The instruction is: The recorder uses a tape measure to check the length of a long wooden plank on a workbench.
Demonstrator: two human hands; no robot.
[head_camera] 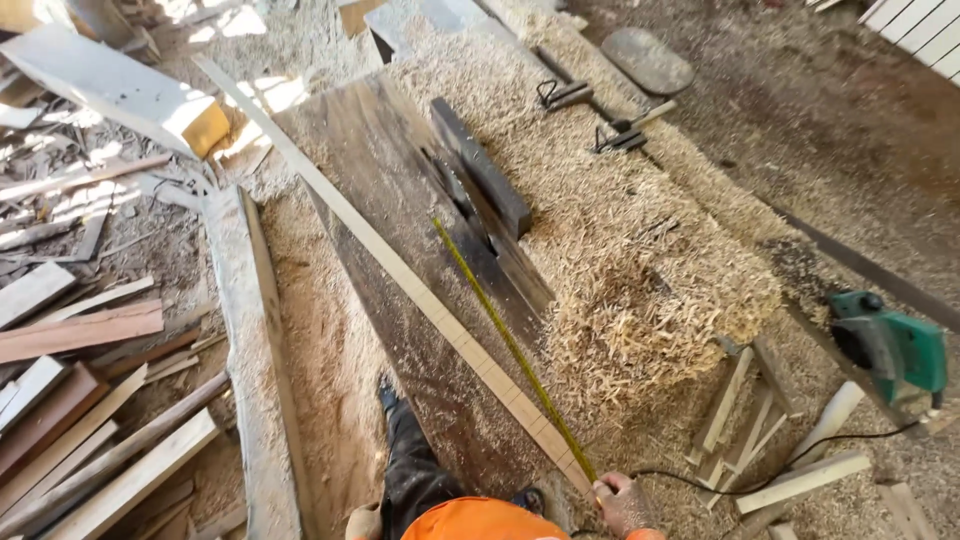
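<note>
Right hand [622,503] at bottom edge, closed around near end of yellow tape [512,350], pinning it at end of pale strip [400,270]. Tape stretched up and left, crossing strip and dark plank [400,200] beneath. Left hand out of view. Short dark block [480,165] lying on plank farther up. Thick heap of shavings [620,270] just right of plank. Green planer [890,345] well apart at right, cord trailing toward hand. Two clamps [595,115] on shavings near top. Loose boards [70,400] piled at left.
</note>
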